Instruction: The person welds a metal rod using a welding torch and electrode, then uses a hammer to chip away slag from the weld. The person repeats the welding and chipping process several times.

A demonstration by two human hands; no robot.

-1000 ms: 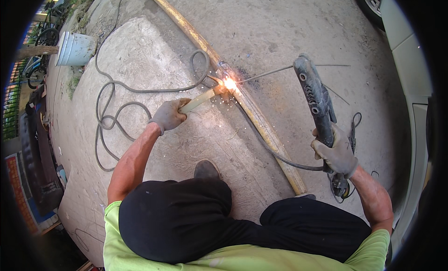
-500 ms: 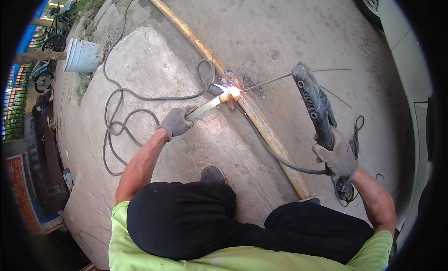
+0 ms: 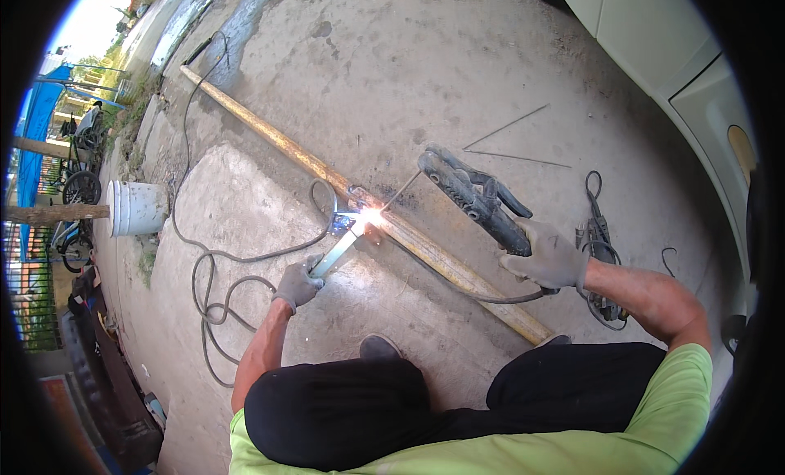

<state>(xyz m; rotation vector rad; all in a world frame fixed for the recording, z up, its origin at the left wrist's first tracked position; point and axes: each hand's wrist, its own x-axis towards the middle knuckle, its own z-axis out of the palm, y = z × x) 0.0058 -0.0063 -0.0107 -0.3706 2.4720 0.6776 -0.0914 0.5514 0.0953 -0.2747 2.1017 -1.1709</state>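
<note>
The person is wearing a grey knit work glove on the left hand (image 3: 298,284) and another on the right hand (image 3: 546,261), a bright lime-green short-sleeved shirt (image 3: 458,454), black trousers (image 3: 343,410) and a dark grey shoe (image 3: 378,347).

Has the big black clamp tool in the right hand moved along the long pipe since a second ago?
Cannot tell: the head camera shifted. The electrode holder, in the right hand, has its rod meeting the pipe at the spark, as before.

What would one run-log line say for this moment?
left hand: grips short metal bar | right hand: holds electrode holder | rod tip sparking at long pipe | ground: concrete
</note>
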